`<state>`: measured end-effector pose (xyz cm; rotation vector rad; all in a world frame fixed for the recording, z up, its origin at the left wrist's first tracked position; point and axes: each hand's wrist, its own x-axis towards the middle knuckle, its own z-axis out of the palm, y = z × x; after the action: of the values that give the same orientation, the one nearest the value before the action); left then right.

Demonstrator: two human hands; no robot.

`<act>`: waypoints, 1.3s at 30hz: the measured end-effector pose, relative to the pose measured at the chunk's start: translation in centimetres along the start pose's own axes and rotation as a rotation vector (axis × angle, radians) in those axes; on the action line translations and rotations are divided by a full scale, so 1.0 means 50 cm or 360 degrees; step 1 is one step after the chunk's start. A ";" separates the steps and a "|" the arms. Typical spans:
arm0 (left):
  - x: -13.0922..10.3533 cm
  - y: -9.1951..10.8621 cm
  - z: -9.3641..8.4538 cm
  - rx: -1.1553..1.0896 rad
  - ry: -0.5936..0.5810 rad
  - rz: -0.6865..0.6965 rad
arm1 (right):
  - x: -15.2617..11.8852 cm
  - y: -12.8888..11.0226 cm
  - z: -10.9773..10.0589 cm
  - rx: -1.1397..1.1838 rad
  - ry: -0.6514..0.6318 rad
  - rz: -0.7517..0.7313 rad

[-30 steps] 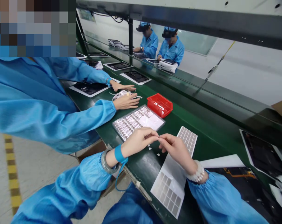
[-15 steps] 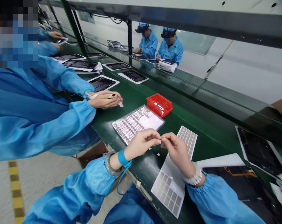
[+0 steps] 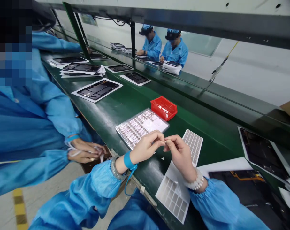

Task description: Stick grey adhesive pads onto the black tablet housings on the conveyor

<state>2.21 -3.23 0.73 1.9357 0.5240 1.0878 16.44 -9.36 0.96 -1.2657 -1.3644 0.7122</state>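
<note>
My left hand (image 3: pixel 147 146) and my right hand (image 3: pixel 180 156) meet fingertip to fingertip above the green bench. Both are closed in a pinch on a tiny part (image 3: pixel 165 142), too small to make out. Beneath my right hand lies a white sheet of grey square stickers (image 3: pixel 174 198), its far end showing past the fingers. Just beyond my left hand is a clear tray (image 3: pixel 142 126) with rows of small round parts on thin wires. A red bin (image 3: pixel 163 108) holding small white pieces stands behind the tray.
At the right lie black device panels (image 3: pixel 245 187) on white paper. More panels (image 3: pixel 97 90) lie farther left along the bench. A co-worker's hands (image 3: pixel 87 151) hold white material at the bench edge. A metal shelf beam (image 3: pixel 183 25) runs overhead.
The co-worker's hands at the left have moved back off the bench toward its edge, uncovering a panel there. My own hands stay pinched together in nearly the same place.
</note>
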 end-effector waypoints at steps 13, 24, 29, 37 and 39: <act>-0.007 -0.003 -0.002 0.0371 0.0224 0.0328 | 0.008 -0.017 -0.009 -0.0265 -0.0010 0.0210; -0.012 -0.005 0.007 0.0775 0.0274 0.0385 | 0.004 -0.016 -0.012 -0.0606 -0.0097 -0.0007; -0.005 -0.002 0.005 0.0862 0.0179 0.0225 | 0.002 -0.020 -0.016 -0.0792 -0.0109 -0.0134; 0.046 -0.011 -0.015 0.1217 0.0186 0.0127 | 0.005 -0.042 -0.068 -0.0063 -0.0020 0.0579; 0.041 0.020 0.018 0.1081 -0.0033 0.0228 | -0.009 -0.050 -0.092 0.0060 -0.0027 0.0645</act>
<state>4.02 -2.79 2.31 2.5991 0.8312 1.0585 20.02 -11.50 4.18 -1.5274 -1.1104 1.0220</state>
